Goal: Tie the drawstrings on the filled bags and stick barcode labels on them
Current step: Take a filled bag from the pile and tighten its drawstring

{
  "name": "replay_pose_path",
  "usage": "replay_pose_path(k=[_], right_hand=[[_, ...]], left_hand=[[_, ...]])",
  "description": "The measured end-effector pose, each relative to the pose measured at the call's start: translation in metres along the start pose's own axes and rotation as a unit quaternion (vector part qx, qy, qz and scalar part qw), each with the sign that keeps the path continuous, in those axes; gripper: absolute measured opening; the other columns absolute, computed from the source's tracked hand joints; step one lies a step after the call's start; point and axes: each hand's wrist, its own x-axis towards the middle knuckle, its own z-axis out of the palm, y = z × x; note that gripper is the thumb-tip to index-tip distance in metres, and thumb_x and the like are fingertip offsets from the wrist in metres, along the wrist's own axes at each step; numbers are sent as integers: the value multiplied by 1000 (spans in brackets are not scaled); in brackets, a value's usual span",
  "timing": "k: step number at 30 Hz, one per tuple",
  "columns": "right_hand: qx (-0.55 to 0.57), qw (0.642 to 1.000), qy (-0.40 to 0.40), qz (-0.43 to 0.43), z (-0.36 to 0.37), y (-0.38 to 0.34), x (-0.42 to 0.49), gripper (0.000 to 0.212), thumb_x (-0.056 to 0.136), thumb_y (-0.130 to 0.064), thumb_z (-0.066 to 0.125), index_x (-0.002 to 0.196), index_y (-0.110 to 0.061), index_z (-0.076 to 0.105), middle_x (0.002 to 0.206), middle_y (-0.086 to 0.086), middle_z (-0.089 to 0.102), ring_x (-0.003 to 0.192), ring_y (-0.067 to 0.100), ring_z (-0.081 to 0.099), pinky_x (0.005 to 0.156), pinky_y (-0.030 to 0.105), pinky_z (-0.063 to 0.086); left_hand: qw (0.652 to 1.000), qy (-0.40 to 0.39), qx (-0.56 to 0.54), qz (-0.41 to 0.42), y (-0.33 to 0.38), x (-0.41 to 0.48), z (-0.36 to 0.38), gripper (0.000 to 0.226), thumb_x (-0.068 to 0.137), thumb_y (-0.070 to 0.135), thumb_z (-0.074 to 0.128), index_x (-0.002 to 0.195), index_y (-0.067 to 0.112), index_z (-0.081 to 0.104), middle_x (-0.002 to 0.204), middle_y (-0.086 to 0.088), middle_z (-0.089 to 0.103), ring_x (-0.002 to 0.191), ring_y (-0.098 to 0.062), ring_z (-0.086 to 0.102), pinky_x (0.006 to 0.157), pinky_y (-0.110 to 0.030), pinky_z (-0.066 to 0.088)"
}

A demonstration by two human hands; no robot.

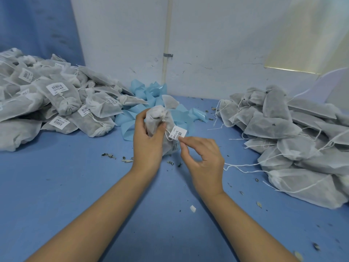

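Bag (157, 125), tied, held above bench (75, 176) centre, gripped by left hand (146, 142). Right hand (202, 159) pinches barcode label (178, 133) beside it. Risk: label creasing or catching drawstring (167, 133), likely poor adhesion.

Pile of labelled bags (56, 103) sat on the table (66, 176) at mid-left of frame, pile of unlabelled bags (294, 140) at mid-right, well apart. Heap of backing strips (151, 93) lay btwn them at centre, w/ a wall pipe (167, 44) behind. In front of the strips was the held bag (156, 118), left hand (147, 140) on its left, label (178, 133) & right hand (204, 156) on its right.
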Motion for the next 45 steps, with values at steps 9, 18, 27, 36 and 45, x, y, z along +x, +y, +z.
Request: replay_pose_path(k=[9, 18, 27, 36, 45], right_hand=[[-27, 994, -107, 28, 1, -1, -4, 11, 79, -24, 70, 86, -20, 78, 83, -8, 71, 77, 17, 57, 74, 26, 44], [56, 980, -119, 152, -2, 1, -1, 17, 82, -40, 63, 96, -31, 69, 86, -16, 61, 85, 8, 53, 78, 22, 44], [194, 913, -158, 323, -1, 6, 4, 41, 75, -24, 81, 108, -31, 56, 112, -12, 58, 98, 1, 58, 77, 11, 46], [353, 808, -107, 458, -7, 10, 9, 45, 67, -26, 84, 101, -6, 63, 103, 19, 69, 91, 28, 66, 89, 46, 51], [458, 743, -93, 480, -8, 13, 14, 28, 72, -26, 71, 92, -6, 69, 88, 10, 73, 80, 19, 70, 68, 24, 56]], left_hand=[[1000, -19, -11, 13, -1, -3, 0, 31, 90, 0, 58, 111, 21, 48, 102, 13, 59, 87, 10, 57, 78, -8, 44], [998, -44, -25, -38, -2, -1, -3, 25, 91, 5, 58, 108, 22, 54, 101, 7, 62, 84, 7, 60, 72, -10, 47], [990, -116, -34, -77, -2, -2, -1, 24, 88, 7, 64, 102, 26, 57, 99, 10, 66, 87, 2, 63, 74, -14, 51], [948, -231, -63, -211, -5, -3, -8, 52, 68, 33, 74, 116, 17, 59, 96, -1, 75, 90, -16, 71, 76, -23, 55], [918, -237, -137, -288, -11, 2, -13, 24, 70, 19, 71, 91, 8, 73, 96, -9, 74, 84, -16, 72, 68, -21, 56]])
